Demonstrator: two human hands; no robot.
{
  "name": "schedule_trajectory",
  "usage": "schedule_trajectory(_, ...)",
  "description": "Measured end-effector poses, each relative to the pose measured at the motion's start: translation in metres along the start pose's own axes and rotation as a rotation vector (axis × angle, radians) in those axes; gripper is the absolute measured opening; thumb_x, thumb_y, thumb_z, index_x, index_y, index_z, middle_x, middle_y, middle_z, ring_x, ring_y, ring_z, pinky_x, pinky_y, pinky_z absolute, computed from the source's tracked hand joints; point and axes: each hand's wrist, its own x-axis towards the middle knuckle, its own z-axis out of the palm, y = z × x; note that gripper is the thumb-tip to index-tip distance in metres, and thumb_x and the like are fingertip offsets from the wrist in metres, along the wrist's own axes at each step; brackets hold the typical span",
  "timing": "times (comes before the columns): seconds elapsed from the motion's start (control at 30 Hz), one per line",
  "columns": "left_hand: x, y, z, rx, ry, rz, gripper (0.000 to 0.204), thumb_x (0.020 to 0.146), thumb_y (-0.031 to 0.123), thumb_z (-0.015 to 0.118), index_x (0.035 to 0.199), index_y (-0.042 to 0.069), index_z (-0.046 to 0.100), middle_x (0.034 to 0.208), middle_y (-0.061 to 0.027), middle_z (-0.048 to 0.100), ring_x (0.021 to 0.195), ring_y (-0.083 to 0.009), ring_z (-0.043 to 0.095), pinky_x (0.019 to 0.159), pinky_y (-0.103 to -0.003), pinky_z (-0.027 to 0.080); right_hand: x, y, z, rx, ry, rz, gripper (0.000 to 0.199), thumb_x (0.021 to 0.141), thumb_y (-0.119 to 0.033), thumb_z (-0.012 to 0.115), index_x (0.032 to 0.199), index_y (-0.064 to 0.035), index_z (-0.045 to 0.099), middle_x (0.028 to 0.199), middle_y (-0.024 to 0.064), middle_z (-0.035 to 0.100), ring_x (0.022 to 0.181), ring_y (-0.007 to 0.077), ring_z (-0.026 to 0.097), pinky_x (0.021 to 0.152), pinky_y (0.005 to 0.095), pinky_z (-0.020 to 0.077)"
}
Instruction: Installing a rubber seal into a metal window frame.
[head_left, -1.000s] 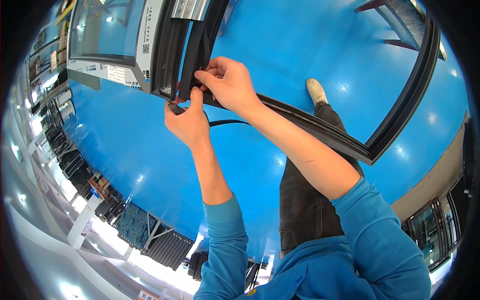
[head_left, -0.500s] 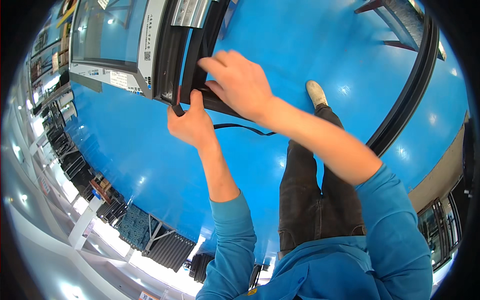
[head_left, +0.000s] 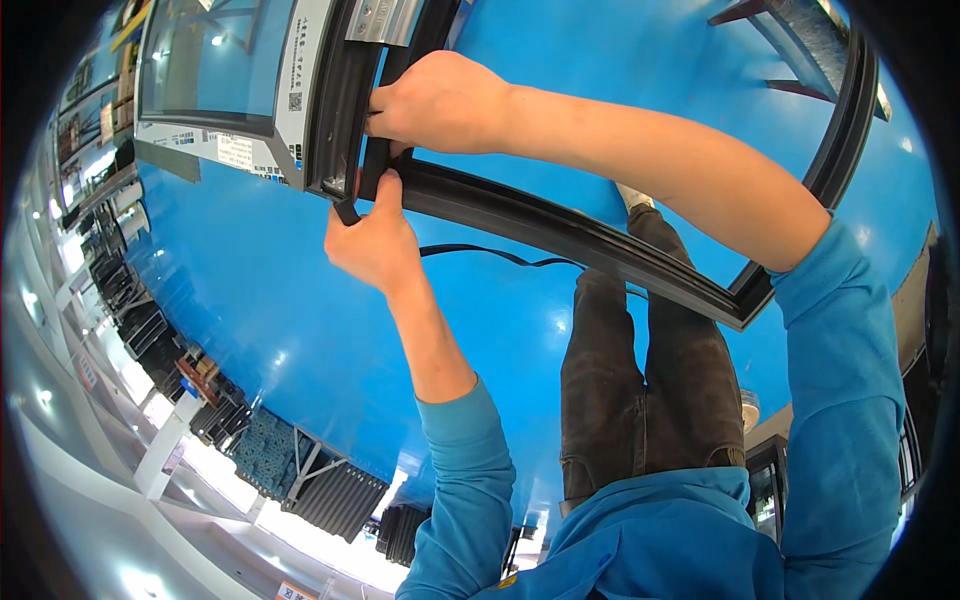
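Note:
A long black strip point(head_left: 470, 247), which looks like a rubber seal, runs along the corner of a dark window frame point(head_left: 560, 230) and trails off in a loose tail. My left hand point(head_left: 375, 245) pinches this strip just below the corner, its thumb pointing up against the frame. Higher on the same upright, my right hand point(head_left: 440, 105) is closed with its fingertips on the black strip; the hand itself hides part of the grip. Beside them, a second profile with a silver metal piece point(head_left: 383, 20) on it stands next to the upright.
At the left is a glazed window panel point(head_left: 215, 60) with a white printed border. The dark frame's far side point(head_left: 840, 150) curves down at the right, and its lower bar crosses above my legs. Racks of dark profiles point(head_left: 335, 500) stand farther off on the blue floor point(head_left: 260, 290).
My right hand has moved up and left onto the upright, its fingers now curled in. The frame's lower bar shows more fully. My left hand stays nearly in place.

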Motion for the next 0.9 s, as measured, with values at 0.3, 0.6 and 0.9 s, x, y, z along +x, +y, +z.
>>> schedule_trajectory(0.3,0.008,0.001,-0.003,-0.007,-0.024,0.004,0.028,0.077,0.016,0.085,0.096,-0.002,0.078,0.086,-0.0079,0.075,0.079,-0.0164,0.064,0.082,-0.029,0.05,0.001,-0.001,0.007,0.039,0.058,0.019,0.007,0.085,-0.017,0.073,0.084,-0.0109,0.075,0.079,0.0009,0.071,0.075,0.0237,0.07,0.068,0.0357,0.0583)
schedule_trajectory(0.6,0.012,-0.012,-0.001,0.168,-0.007,0.058,0.027,0.076,0.019,0.084,0.091,-0.002,0.077,0.079,-0.0068,0.073,0.067,-0.0153,0.058,0.07,-0.027,0.049,0.002,0.009,0.0,-0.209,0.007,-0.117,0.013,0.088,-0.019,0.072,0.096,-0.0094,0.073,0.086,0.0023,0.07,0.074,0.0245,0.07,0.068,0.0354,0.0584)
schedule_trajectory(0.9,0.005,-0.022,0.018,-0.032,0.1,0.172,0.027,0.077,0.018,0.08,0.096,-0.001,0.075,0.079,-0.0066,0.072,0.061,-0.014,0.052,0.063,-0.025,0.046,0.001,0.042,-0.002,-0.305,0.093,-0.184,0.021,0.091,-0.018,0.069,0.111,-0.0117,0.066,0.105,0.001,0.063,0.068,0.0223,0.067,0.06,0.0325,0.0553)
